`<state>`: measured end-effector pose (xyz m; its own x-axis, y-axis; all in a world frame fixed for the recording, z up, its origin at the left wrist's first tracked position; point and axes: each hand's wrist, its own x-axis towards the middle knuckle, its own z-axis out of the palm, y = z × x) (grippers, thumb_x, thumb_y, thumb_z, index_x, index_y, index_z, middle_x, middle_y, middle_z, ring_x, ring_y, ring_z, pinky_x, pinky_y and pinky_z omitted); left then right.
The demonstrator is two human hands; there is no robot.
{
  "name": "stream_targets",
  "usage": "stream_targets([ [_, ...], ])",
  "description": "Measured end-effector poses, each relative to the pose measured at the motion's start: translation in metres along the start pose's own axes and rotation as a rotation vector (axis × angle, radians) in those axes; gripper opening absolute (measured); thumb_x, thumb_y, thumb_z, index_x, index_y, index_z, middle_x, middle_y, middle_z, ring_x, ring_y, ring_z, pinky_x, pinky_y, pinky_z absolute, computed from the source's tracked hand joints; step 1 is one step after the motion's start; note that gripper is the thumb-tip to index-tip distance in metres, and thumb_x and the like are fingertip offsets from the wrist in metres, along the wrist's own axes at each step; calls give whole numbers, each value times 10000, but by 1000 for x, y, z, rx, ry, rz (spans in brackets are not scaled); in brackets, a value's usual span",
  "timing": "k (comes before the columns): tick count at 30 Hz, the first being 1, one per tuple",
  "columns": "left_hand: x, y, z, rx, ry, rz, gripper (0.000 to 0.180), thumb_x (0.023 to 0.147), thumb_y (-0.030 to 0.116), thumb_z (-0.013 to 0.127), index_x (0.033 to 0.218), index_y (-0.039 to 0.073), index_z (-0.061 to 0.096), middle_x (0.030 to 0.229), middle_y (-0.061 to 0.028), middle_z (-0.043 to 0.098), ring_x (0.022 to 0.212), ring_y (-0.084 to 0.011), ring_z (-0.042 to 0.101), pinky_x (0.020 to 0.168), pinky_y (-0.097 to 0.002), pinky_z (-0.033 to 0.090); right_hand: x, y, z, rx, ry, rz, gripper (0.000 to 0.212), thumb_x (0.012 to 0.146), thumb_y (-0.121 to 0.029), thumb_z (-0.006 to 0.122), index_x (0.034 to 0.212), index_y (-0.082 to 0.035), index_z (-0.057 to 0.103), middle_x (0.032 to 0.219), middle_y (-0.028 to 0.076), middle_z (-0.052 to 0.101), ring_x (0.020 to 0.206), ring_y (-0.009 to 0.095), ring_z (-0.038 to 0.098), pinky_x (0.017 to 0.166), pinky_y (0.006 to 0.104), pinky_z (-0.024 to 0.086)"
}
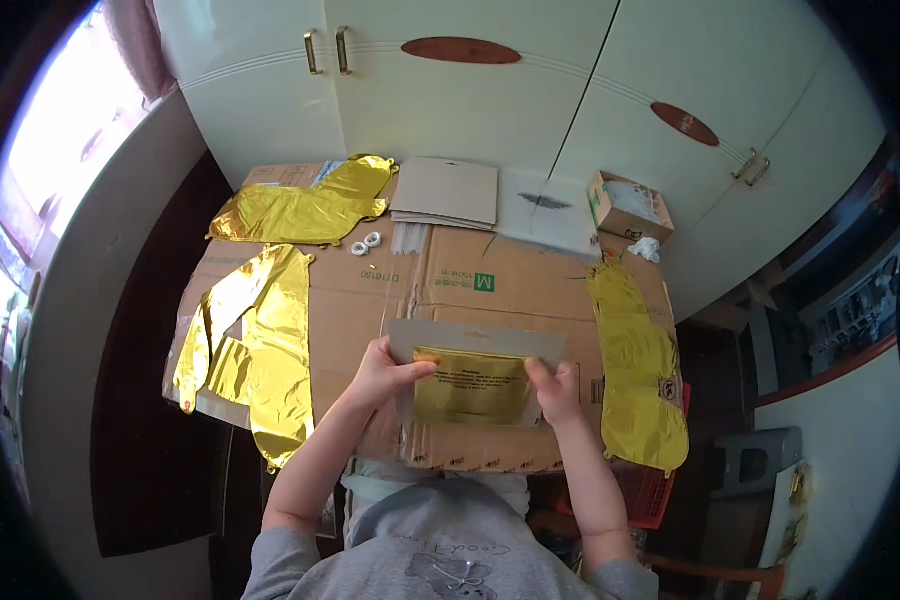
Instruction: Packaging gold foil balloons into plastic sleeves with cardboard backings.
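Both of my hands hold a flat clear-front package (470,400) upright above the near edge of the cardboard work surface (510,300). A grey card top and folded gold foil show in it. My left hand (390,376) grips its left side, thumb across the front. My right hand (556,390) pinches the right side, thumb on the front as well. Flat gold foil balloons lie around: one at the far left (305,212), an angular one at the near left (278,340), and a long one on the right (638,370).
At the back are a stack of grey cards (445,195), clear plastic strips (410,238) and two small white rolls (373,240). A small open box (630,208) stands back right beside crumpled white tissue (647,249). Pale cabinets (450,110) rise behind; a red basket (655,500) sits below right.
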<state>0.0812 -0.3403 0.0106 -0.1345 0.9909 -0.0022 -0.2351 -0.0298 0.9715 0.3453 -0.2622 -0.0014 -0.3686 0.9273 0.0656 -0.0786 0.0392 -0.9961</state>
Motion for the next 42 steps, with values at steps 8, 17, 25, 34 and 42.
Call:
stream_targets([
  [8,-9,-1,2,-82,-17,17,195,926,193,662,992,12,689,867,12,681,789,-55,606,723,-237,496,-8,-19,10,216,6,98,200,922,-198,647,1025,-27,654,1014,19,663,954,109,598,882,280,450],
  [17,-27,20,40,-386,227,-68,317,1015,302,495,1079,20,625,1065,-45,635,946,-140,609,794,-275,489,-68,-51,-46,-38,361,-185,252,965,-209,554,1128,-21,593,881,8,606,817,93,553,769,242,428],
  [25,-103,-19,118,570,-545,1037,353,785,163,650,1135,116,657,1184,-148,662,969,-271,693,733,-323,573,-245,-60,-19,37,186,-17,793,855,-663,577,1243,20,474,846,5,555,612,41,422,545,193,339],
  [34,-158,-96,180,681,-1111,965,457,865,311,644,1283,139,575,1338,-116,555,1250,-285,527,1000,-406,468,-358,-5,-93,-60,928,450,273,922,-142,567,1138,22,601,987,100,667,936,162,597,839,330,478],
  [42,-138,-111,138,874,-1070,769,395,838,317,693,1165,101,638,1284,-91,584,1254,-286,522,975,-414,463,-313,116,-288,-1198,700,570,276,871,-197,544,1047,4,615,946,267,656,936,443,633,801,501,500],
])
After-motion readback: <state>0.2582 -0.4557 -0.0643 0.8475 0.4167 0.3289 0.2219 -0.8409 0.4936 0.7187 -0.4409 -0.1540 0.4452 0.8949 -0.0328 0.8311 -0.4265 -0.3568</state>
